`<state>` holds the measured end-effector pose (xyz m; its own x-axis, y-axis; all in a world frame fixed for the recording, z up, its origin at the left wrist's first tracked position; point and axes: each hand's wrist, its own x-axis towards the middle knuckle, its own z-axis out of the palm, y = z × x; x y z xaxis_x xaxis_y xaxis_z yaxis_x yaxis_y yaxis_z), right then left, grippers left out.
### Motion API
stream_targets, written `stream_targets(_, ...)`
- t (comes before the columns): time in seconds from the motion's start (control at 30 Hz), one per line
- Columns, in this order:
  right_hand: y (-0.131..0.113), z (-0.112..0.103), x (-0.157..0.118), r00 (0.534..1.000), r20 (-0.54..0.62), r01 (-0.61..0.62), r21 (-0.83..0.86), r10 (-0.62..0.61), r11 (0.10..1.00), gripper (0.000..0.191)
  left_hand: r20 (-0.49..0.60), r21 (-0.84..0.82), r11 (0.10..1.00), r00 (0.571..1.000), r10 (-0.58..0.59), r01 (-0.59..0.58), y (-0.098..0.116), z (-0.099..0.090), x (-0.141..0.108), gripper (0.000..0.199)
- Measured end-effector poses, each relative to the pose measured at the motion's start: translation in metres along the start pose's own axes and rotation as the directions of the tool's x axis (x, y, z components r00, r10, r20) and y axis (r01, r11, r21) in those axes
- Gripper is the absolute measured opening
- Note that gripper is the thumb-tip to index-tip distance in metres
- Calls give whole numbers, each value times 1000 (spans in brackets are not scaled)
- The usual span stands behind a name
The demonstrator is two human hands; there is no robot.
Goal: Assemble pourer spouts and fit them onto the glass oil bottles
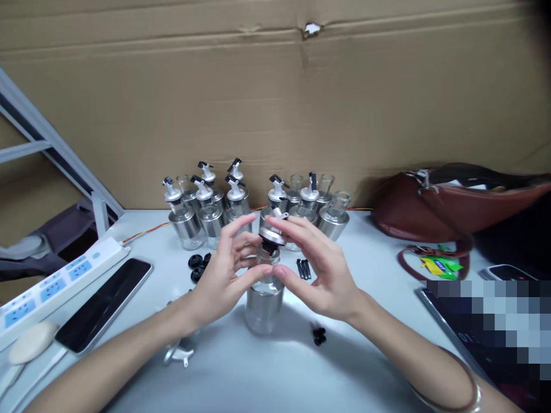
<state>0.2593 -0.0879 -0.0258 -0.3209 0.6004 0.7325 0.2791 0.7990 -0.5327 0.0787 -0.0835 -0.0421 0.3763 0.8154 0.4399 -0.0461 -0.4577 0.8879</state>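
A glass bottle with a metal band [263, 304] stands upright at the middle of the table. A silver pourer top with a black stopper [272, 236] sits tilted at its mouth; whether the stopper is inside the neck cannot be made out. My right hand [321, 267] has its fingers curved against the pourer top from the right, its thumb at the bottle's neck. On the left side of the neck, my left hand [230, 267] is cupped with fingers apart, its thumb tip meeting my right thumb.
Several bottles [210, 221], many with pourers, stand behind. Black stoppers [197, 268], black strips [303, 268], small black pieces [319, 336] and silver parts [178, 354] lie around. A phone [104, 304] and power strip [60, 287] are left, a brown bag [413, 209] and tablet [469, 344] right.
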Motion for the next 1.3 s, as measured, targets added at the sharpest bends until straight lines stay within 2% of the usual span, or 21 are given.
stream_targets(0.13, 6, -2, 1, 996, 44, 80, -84, -77, 993, 43, 71, 58, 998, 997, 28, -32, -4, -7, 5, 44)
stream_targets(0.23, 10, -5, 1, 986, 95, 146, -113, -136, 983, 45, 91, 97, 991, 993, 80, -89, -9, -11, 7, 44)
stream_targets(0.4, 12, -12, 0, 980, 168, 136, -147, -110, 980, 44, 202, 136, 984, 975, 89, -117, -12, -16, 5, 53)
stream_targets(0.57, 9, -14, 2, 982, 167, 115, -131, -93, 985, 38, 302, 109, 988, 950, 74, -112, -9, -20, 5, 53)
stream_targets(0.83, 6, -13, 5, 983, 168, 80, -30, -74, 996, 35, 272, -8, 991, 953, 132, -135, -17, -15, 6, 38)
stream_targets(1.1, 4, -11, 0, 991, 122, 56, -9, -55, 998, 27, 171, 134, 951, 951, 256, -280, -20, -16, 2, 35)
stream_targets(1.2, 4, -10, -2, 991, 117, 72, -8, -70, 997, 28, 158, 176, 939, 950, 269, -295, -19, -16, 1, 35)
stream_targets(1.3, 6, -8, -5, 990, 90, 110, 11, -111, 994, 35, 161, 128, 953, 954, 252, -273, -19, -16, 0, 35)
